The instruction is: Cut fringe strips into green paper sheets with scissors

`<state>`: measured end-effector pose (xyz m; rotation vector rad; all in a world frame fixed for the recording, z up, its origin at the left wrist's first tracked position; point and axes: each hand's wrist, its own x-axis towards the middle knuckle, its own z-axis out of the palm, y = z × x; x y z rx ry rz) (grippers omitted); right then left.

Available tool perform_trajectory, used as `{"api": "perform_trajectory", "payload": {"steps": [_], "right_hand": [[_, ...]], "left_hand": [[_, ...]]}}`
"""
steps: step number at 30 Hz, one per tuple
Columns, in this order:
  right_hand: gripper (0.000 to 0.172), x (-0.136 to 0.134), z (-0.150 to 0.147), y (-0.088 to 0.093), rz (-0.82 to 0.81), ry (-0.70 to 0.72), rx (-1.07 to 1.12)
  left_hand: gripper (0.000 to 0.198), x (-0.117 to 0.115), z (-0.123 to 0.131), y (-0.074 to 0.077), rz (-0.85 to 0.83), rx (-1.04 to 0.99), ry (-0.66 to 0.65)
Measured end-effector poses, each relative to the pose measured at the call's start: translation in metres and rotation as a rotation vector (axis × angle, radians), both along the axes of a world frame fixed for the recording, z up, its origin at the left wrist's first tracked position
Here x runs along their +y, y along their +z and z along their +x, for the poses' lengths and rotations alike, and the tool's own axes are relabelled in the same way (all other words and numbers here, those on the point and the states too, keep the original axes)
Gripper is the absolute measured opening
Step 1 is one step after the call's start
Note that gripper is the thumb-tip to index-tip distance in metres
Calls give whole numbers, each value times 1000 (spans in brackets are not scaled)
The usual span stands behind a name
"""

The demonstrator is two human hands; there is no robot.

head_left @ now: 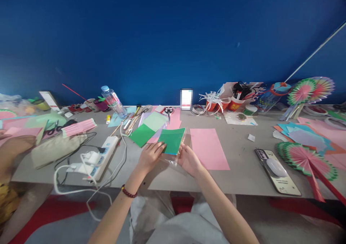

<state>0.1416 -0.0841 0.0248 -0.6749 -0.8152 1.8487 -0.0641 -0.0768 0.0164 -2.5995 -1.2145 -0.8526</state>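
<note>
Left hand [151,154] and right hand [190,160] gripping green packet [171,141] left of pink sheet [209,149]; handling stage I guess, next probably needs care.

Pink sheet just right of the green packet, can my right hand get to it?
Probably yes: the pink sheet lies beside the right hand with nothing visible between, though that hand holds the packet.

No legible text; bottle label [115,98] unclear

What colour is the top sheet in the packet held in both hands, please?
The top sheet is green, clearest in the head view.
</note>
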Motion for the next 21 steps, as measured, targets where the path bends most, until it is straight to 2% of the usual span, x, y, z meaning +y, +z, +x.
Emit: {"api": "perform_trajectory", "payload": {"steps": [3,6,9,11,14,18,21], "right_hand": [[34,-1,7,-4,-99,29,103],[41,-1,19,-10,-108,-140,52],[48,-3,28,-11,-81,-251,7],[41,-7,33,-5,-40,-218,50],[27,-12,39,8,13,-210,91],[25,-11,54,21,97,-381,10],[27,-2,70,27,192,-499,-122]], "left_hand": [[33,-8,7,2,-14,-204,7],[26,-20,20,5,-142,-549,80],[22,-31,39,6,-382,-887,208],[25,-36,53,5,-538,-1091,222],[31,-38,69,-1,-677,-1294,139],[39,-34,73,-9,-670,-1509,107],[41,-24,61,-3,-619,-1563,69]]}}
